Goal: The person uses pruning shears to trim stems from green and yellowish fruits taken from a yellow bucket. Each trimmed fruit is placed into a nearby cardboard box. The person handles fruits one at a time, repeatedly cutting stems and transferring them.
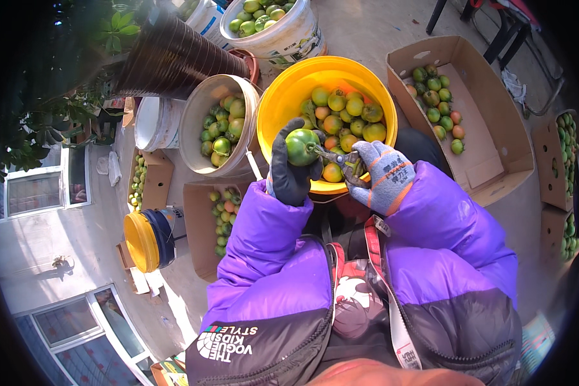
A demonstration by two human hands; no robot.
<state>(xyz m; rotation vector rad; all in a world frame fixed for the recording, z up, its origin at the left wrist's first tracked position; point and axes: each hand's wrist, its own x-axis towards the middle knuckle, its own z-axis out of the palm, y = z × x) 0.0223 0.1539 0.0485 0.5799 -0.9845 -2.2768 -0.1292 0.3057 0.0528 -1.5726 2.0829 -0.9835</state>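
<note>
My left hand point(289, 176), in a glove with a dark palm, holds a large green tomato point(301, 146) with its stem turned to the right. In my right hand point(383, 176), gloved in grey with orange lines, is a pair of pruning shears point(350, 161). Their blades touch or nearly touch the tomato's stem. Both hands are over the near part of a yellow bucket point(275, 103), which holds several green and reddish tomatoes point(337, 102). My right fingers hide part of the shears' handles.
Left of the yellow bucket stands a white bucket point(190, 125) of tomatoes. A cardboard box point(492, 116) with tomatoes along one side lies to the right. Another cardboard box point(200, 241) is by my left sleeve. A fuller white bucket point(289, 43) and a dark ribbed pot point(183, 53) stand beyond.
</note>
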